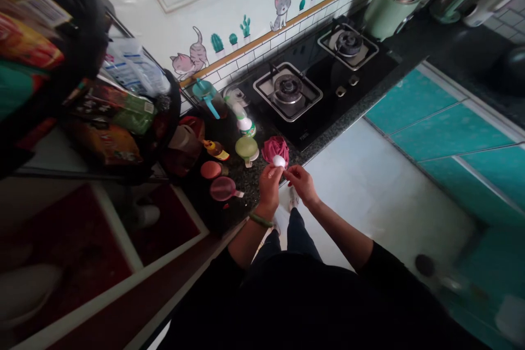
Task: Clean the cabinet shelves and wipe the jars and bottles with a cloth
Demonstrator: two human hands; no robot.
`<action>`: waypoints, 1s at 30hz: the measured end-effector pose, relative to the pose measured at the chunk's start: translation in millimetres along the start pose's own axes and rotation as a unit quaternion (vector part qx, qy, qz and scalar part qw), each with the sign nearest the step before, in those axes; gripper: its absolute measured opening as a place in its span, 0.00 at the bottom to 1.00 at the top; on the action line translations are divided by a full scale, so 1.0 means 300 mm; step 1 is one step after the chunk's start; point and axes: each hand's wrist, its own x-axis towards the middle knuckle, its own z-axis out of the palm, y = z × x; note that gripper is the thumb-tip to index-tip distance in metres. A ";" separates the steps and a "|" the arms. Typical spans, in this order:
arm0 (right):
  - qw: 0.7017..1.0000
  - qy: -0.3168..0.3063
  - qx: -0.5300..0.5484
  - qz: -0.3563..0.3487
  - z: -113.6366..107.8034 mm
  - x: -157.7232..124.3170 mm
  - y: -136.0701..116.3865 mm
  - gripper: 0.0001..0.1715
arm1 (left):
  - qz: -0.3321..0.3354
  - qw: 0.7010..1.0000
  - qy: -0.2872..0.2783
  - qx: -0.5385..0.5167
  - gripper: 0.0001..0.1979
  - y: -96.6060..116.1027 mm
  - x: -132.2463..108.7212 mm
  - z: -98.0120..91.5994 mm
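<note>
My left hand (269, 186), with a green bangle at its wrist, holds a smooth white egg (279, 161) up in its fingertips above the counter's front edge. Close beside it, my right hand (302, 183) has its thumb and fingers pinched together near the egg's lower side. Whatever lies in that pinch is too small to make out. A crumpled pink plastic bag or cloth (275, 149) sits on the counter just behind the egg. Left of it are a green-lidded container (246, 149), a pink-lidded container (222, 188) and a small red-lidded jar (211, 170).
A two-burner gas stove (324, 93) is set into the dark counter. Behind the containers stand a spray bottle (245, 120), a yellow-labelled bottle (216, 149) and a blue-lidded jug (209, 97). A packed rack (135, 115) rises on the left. A green canister (391, 8) stands far right.
</note>
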 end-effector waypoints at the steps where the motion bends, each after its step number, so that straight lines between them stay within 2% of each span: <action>1: 0.999 0.010 -0.039 -0.024 -0.005 -0.001 -0.003 0.28 | 0.009 1.000 0.005 0.003 0.14 0.010 -0.002 0.001; 3: 0.991 0.035 -0.108 -0.069 -0.019 -0.004 -0.009 0.29 | 0.023 1.000 0.004 0.001 0.14 0.038 -0.005 0.001; 5: 0.988 0.035 -0.130 -0.082 -0.033 -0.010 -0.016 0.29 | 0.019 1.000 -0.001 -0.008 0.14 0.073 -0.007 0.000; 9: 0.993 -0.105 -0.048 -0.024 -0.029 -0.028 -0.035 0.31 | 0.000 1.000 -0.002 -0.008 0.16 0.135 -0.012 -0.007; 11: 0.991 -0.136 -0.008 -0.009 -0.006 -0.037 -0.046 0.31 | 0.000 1.000 0.003 -0.009 0.16 0.154 -0.015 -0.013; 17: 0.993 -0.113 -0.004 -0.041 0.095 -0.055 -0.071 0.27 | 0.030 0.999 0.015 0.002 0.15 0.162 -0.044 -0.040; 21: 0.987 -0.144 -0.038 -0.066 0.160 -0.058 -0.057 0.26 | 0.030 0.997 0.071 -0.011 0.15 0.151 -0.063 -0.077; 24: 0.973 -0.190 -0.087 -0.096 0.181 -0.020 -0.013 0.26 | 0.038 0.988 0.146 -0.024 0.16 0.172 -0.045 -0.151; 27: 0.950 -0.156 -0.196 -0.187 0.163 0.087 0.062 0.24 | 0.076 0.970 0.230 -0.018 0.14 0.220 -0.009 -0.283; 30: 0.884 -0.109 -0.355 -0.283 0.127 0.238 0.156 0.24 | 0.098 0.942 0.320 -0.007 0.12 0.269 0.035 -0.447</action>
